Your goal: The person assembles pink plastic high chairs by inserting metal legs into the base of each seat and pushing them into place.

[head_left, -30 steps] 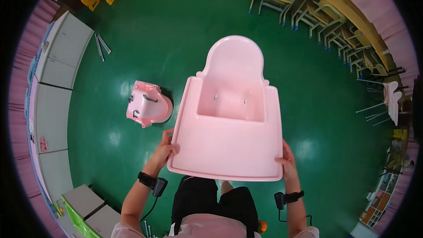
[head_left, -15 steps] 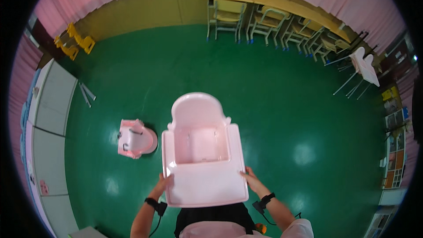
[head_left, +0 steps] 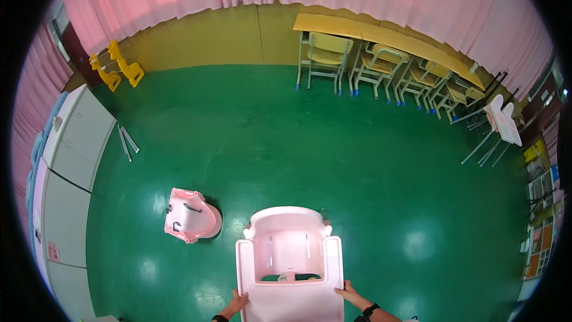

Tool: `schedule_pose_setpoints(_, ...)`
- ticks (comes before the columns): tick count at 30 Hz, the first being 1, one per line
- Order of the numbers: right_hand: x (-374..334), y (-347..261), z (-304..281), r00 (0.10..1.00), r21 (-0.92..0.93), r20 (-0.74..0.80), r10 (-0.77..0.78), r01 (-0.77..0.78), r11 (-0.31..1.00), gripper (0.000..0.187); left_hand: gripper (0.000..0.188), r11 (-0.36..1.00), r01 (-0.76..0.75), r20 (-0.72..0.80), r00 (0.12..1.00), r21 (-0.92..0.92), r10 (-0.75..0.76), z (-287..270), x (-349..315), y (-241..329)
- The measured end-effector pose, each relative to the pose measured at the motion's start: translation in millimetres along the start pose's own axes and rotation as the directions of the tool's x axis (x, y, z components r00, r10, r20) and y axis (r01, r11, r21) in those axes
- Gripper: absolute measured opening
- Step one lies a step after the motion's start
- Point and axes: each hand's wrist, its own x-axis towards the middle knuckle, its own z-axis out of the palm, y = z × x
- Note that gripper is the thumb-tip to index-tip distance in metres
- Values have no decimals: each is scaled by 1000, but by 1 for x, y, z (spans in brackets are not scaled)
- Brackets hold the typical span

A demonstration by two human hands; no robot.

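**As its tray (head_left: 292,307) juts to the near side, a pink high-chair seat (head_left: 285,251) is held level between two hands**

Because the tray is wide, the grip seems set at opposite sides so that the weight is shared and the piece does not tip. The left hand (head_left: 237,303) is closed on the left edge and the right hand (head_left: 350,293) on the right edge, its thumb over the upper face; each is parted only by the thickness of the rim, and the fingers beneath cannot be seen. The pink high-chair seat is at the near middle of the scene, apparently lifted off the green floor (head_left: 357,173), with its backrest (head_left: 285,214) on the far side.

To the left, a pink seat shell (head_left: 195,222) with black straps (head_left: 192,207) lies on the floor, probably resting there because both hands are taken up. Farther left, two grey metal tubes (head_left: 125,145) lie together near the white cabinets (head_left: 65,209); they look like chair legs.

The held piece looks like pale, glossy plastic. The backrest has a rounded top, and a raised lip edges the tray. Low in the seat, a short post (head_left: 291,276) stands between two gaps. The tray's nearest edge is out of view.
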Motion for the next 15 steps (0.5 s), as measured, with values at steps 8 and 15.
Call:
schedule_pose_setpoints(8, 56, -60, 0, 909, 289, -402, 109, 13, 957, 48, 60, 944, -91, 0, 995, -317, 96, 12, 55, 101)
schedule_pose_setpoints(15, 87, -58, -18, 890, 469, -437, 128, 104, 877, 37, 44, 890, -160, -198, 977, -427, 81, 40, 87, 150)
